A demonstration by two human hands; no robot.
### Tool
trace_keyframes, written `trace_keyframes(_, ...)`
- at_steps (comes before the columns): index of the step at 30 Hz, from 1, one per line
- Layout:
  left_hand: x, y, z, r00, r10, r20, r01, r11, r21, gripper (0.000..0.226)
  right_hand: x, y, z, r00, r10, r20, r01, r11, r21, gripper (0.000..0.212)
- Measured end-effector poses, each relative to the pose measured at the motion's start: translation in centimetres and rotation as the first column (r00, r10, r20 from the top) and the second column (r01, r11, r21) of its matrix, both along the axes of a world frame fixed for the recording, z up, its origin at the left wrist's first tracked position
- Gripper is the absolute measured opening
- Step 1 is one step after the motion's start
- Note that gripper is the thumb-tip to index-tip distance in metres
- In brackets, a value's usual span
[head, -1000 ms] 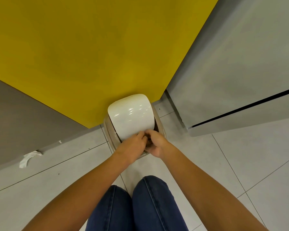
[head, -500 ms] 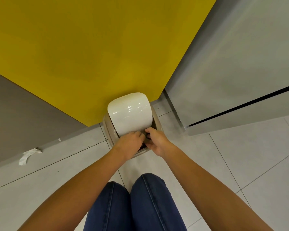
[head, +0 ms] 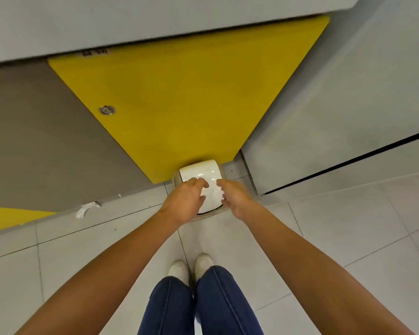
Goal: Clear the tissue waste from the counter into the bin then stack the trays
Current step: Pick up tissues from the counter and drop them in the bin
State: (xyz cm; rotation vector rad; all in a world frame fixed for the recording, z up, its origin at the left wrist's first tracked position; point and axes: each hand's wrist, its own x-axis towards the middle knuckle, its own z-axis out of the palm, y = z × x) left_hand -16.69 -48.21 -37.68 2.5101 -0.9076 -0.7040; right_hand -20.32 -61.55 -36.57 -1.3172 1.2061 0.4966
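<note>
Through the head camera I look straight down at a tiled floor (head: 324, 238). The bin (head: 176, 177) stands on it, tight against the bottom corner of a yellow panel (head: 179, 105), with a pale grey cabinet front (head: 336, 117) just to its right. The bin's white swing lid (head: 201, 170) lies shut across the top, glossy and catching a few glints.

Both bare arms reach forward over the bin. The left hand (head: 184, 201) hangs above the near left part of the lid, fingers loosely curled, with nothing in them. The right hand (head: 235, 197) sits beside it over the lid's right edge, fingers relaxed and slightly spread, also holding nothing. The two hands are apart, with a strip of lid showing between them. From this angle I cannot tell whether the fingertips touch the lid or hover just above it.

A crumpled scrap of white tissue (head: 85, 209) lies on the floor well to the left of the bin, at the foot of a grey-brown panel (head: 46, 141). A small round metal lock (head: 107, 110) sits near the yellow panel's left edge.

At the bottom I see blue jeans (head: 203, 305) and two white shoes (head: 179, 270) side by side, pointing at the bin.
</note>
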Motion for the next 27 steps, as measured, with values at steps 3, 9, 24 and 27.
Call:
trace_keyframes(3, 0.1, 0.5, 6.2, 0.998, 0.065, 0.006, -0.065, 0.998, -0.023, 0.034, 0.3, 0.3, 5.9, 0.996, 0.057, 0.064, -0.052, 0.996, -0.074, 0.035)
trace_keyframes(9, 1.0, 1.7, 18.4, 0.986, 0.145, 0.081, -0.134, 0.982, -0.132, 0.032, 1.4, 0.6, 18.5, 0.956, 0.207, 0.209, -0.145, 0.949, -0.279, 0.035)
trace_keyframes(24, 3.5, 6.6, 37.6, 0.867, 0.370, 0.335, -0.242, 0.899, -0.365, 0.030, 6.5, 5.3, 37.3, 0.667, 0.474, 0.574, -0.149, 0.840, -0.521, 0.022)
trace_keyframes(27, 4.0, 8.4, 39.7, 0.822, 0.434, 0.369, -0.275, 0.869, -0.411, 0.029, 7.5, 6.8, 39.2, 0.613, 0.488, 0.621, -0.122, 0.835, -0.537, 0.024)
